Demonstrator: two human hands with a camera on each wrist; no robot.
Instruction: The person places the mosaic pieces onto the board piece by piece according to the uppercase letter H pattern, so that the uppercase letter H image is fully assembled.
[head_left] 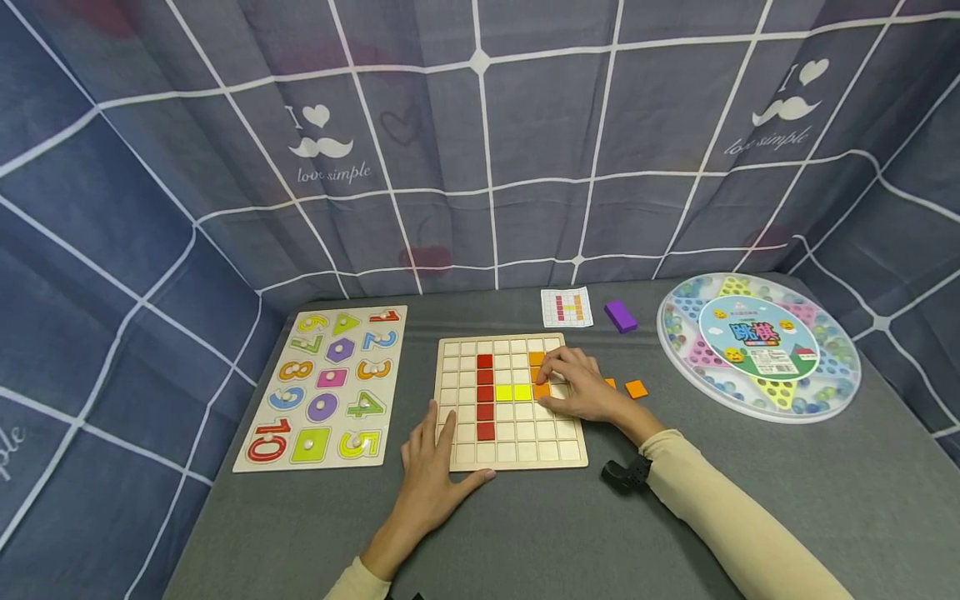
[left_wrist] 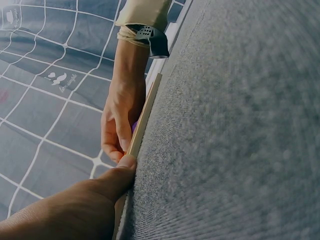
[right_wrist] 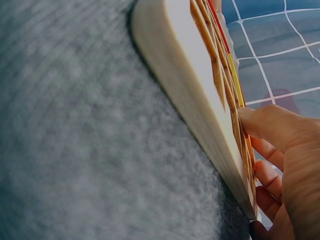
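A wooden grid board [head_left: 517, 454] lies flat on the table, with a column of red square tiles [head_left: 485, 392], two yellow tiles [head_left: 513, 392] and orange tiles [head_left: 536, 359] in its cells. My right hand [head_left: 581, 387] is over the board's right side, thumb and fingertips pinching an orange tile [head_left: 541, 392] in line with the yellow ones; the fingers partly hide it. The left hand [head_left: 427, 471] rests at the board's lower left corner, fingers spread along the left side. Its thumb [left_wrist: 122, 172] touches the front edge.
Loose orange tiles [head_left: 636, 389] lie right of the board. Behind it are a small pattern card [head_left: 567, 307] and a purple block [head_left: 620, 317]. A number-and-shape puzzle board [head_left: 330, 387] lies left, a round game board [head_left: 757, 346] right. Grid-patterned curtains surround the table.
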